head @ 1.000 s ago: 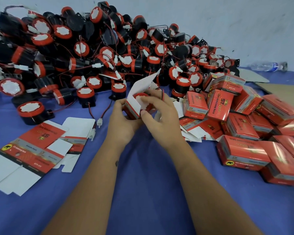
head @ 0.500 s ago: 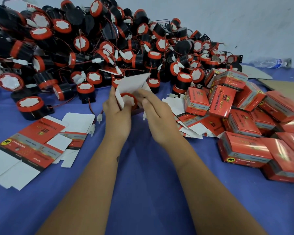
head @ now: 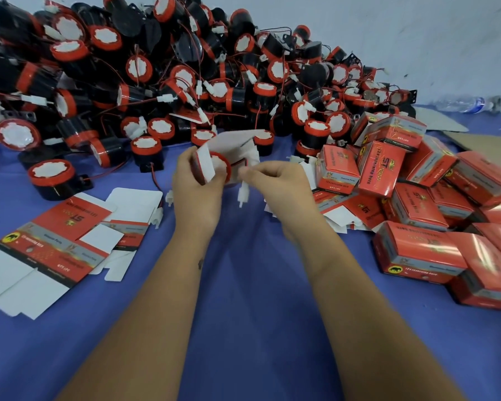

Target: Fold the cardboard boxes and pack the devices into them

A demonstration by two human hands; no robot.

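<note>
My left hand (head: 195, 192) grips a partly folded cardboard box (head: 232, 143) with a red-and-black device (head: 219, 167) sitting in its open end; the white flaps stand up behind it. My right hand (head: 278, 180) pinches the device's thin wire beside the box, and the white connector (head: 242, 195) dangles below my fingers. A big pile of the same black devices with red rims (head: 168, 70) fills the back left. Closed red boxes (head: 417, 247) are heaped at the right.
Flat unfolded box blanks (head: 49, 241) lie on the blue cloth (head: 258, 314) at the left. More flat blanks (head: 342, 209) lie under the heap of boxes. A plastic bottle (head: 466, 103) and cardboard sheets (head: 475, 143) lie at the far right by the wall.
Both hands lifted the box slightly away from me. My right hand left the box opening and now pinches the wire, with the connector hanging free.
</note>
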